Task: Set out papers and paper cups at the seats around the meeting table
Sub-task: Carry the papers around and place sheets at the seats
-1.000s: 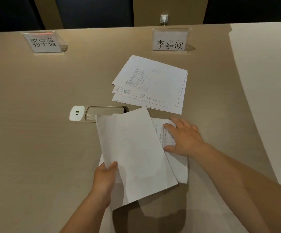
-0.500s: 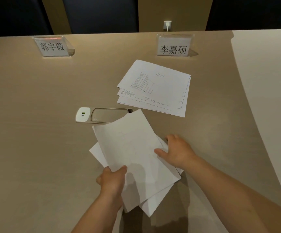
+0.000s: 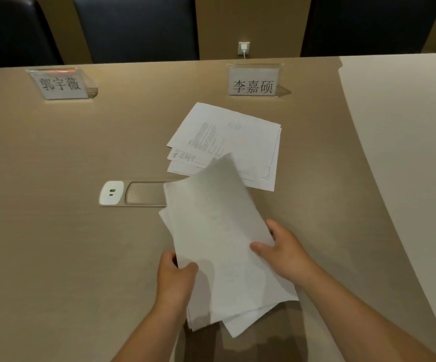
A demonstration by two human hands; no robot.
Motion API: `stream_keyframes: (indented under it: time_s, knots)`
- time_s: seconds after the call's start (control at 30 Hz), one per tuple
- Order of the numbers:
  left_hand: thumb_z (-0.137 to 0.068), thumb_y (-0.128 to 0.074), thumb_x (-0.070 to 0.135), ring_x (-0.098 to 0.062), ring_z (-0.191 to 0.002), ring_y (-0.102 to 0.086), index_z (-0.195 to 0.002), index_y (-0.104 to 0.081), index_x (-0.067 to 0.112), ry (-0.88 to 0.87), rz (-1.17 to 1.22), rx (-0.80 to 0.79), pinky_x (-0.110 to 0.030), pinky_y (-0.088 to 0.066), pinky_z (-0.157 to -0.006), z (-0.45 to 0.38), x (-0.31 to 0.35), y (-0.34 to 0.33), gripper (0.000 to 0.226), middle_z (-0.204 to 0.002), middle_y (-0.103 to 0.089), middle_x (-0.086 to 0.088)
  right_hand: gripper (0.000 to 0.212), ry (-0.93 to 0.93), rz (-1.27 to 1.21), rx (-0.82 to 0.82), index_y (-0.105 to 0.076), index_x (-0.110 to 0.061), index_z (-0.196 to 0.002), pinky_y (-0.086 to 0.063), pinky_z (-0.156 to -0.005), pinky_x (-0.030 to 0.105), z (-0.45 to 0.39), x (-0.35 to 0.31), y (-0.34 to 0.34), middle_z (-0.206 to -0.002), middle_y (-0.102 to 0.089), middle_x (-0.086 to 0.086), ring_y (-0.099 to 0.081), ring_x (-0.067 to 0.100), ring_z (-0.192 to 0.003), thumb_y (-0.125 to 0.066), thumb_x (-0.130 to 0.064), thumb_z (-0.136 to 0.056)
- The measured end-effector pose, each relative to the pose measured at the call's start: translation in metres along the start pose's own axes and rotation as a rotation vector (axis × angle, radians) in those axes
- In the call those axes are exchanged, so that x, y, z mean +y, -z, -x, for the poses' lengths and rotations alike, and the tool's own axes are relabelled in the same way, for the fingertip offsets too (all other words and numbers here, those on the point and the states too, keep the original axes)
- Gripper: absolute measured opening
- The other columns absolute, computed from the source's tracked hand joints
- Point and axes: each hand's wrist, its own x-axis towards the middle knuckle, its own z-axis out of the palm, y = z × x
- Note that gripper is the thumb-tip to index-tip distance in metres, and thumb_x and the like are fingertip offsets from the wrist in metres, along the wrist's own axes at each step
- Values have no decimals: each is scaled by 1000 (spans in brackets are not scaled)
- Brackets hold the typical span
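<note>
Your hands (image 3: 176,276) (image 3: 281,250) pinch the sheaf (image 3: 219,241) from both sides, its long axis aimed at the surface's far edge

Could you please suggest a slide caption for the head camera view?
Both hands, left hand and right hand, hold a sheaf of papers above the meeting table.

Tan meeting table (image 3: 42,244) with papers and name cards lying on it

Beyond the right hand (image 3: 285,253) a fanned pile of printed sheets (image 3: 240,142) lies flat; farther past it stands a clear name card (image 3: 253,80). A second name card (image 3: 61,83) stands far off beyond the left hand (image 3: 176,279). A white-ended socket panel (image 3: 133,193) is set into the top just beyond that hand.
</note>
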Motion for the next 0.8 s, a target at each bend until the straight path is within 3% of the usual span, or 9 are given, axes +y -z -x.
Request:
stream_keyframes:
  time_s: [0.07, 0.17, 0.33, 0.43, 0.53, 0.6, 0.67, 0.73, 0.8]
  knots:
    - [-90, -57, 3, -26, -87, -62, -102, -53, 15, -105, -14, -1, -38, -52, -71, -12, 15, -12, 17, -102, -63, -11, 30, -2, -89, 81, -58, -40, -98, -55, -68, 17, 1, 1, 18, -100, -69, -16, -68, -3, -84, -68, -14, -87]
    - [-96, -49, 7, -17, -94, -61, -113, -53, 16, -307, -198, -3, -27, -48, -73, -34, 40, -37, 21, -111, -61, -4, 30, -4, -148, 226, -58, -36, -97, -52, -58, 10, -2, 4, 53, -96, -68, -16, -68, -8, -75, -69, -10, -87]
    - [-93, -45, -2, -23, -129, -48, -129, -54, 14, -808, -764, -92, -29, -38, -101, -84, 75, -82, 41, -144, -49, -3, 29, -46, -193, 388, -59, -28, -108, -53, -59, 21, -3, 14, 106, -99, -70, -7, -70, 11, -81, -69, -12, -87]
    - [-98, -41, 12, -27, -149, -20, -149, -31, 21, -877, -1056, -160, -43, -21, -119, -115, 85, -105, 53, -163, -18, -2, 33, -91, -229, 422, -58, -28, -115, -56, -68, 32, 0, 27, 127, -105, -71, -2, -71, 19, -88, -70, -16, -86]
    - [-103, -29, 34, -31, -152, 3, -154, -6, 35, -889, -1282, -217, -53, -5, -120, -130, 81, -119, 56, -166, 5, 3, 38, -115, -213, 423, -58, -27, -121, -58, -75, 40, 2, 36, 139, -106, -72, -3, -71, 21, -91, -71, -19, -86]
    - [-103, -27, 38, -33, -151, 3, -153, -11, 37, -924, -1305, -209, -54, -4, -120, -133, 76, -122, 53, -166, -1, 3, 40, -118, -217, 412, -59, -27, -123, -58, -79, 43, -1, 38, 142, -107, -72, -3, -71, 21, -93, -71, -21, -86]
    - [-102, -29, 35, -32, -151, -9, -147, -31, 37, -960, -1231, -208, -53, -13, -119, -131, 72, -116, 45, -163, -18, 3, 43, -119, -255, 403, -58, -26, -125, -58, -83, 45, -6, 38, 142, -110, -72, -1, -71, 23, -96, -72, -21, -85]
    - [-98, -33, 31, -32, -142, -31, -129, -55, 31, -1068, -1168, -220, -50, -32, -109, -123, 64, -103, 38, -150, -43, 1, 44, -116, -318, 411, -58, -23, -125, -56, -85, 44, -13, 36, 138, -112, -72, 1, -70, 23, -98, -73, -18, -84]
    - [-94, -41, 28, -30, -122, -51, -106, -67, 21, -1181, -1079, -246, -46, -43, -93, -115, 55, -88, 29, -127, -60, 1, 44, -124, -384, 422, -58, -21, -125, -56, -84, 43, -21, 32, 134, -113, -71, 2, -70, 24, -99, -73, -16, -83]
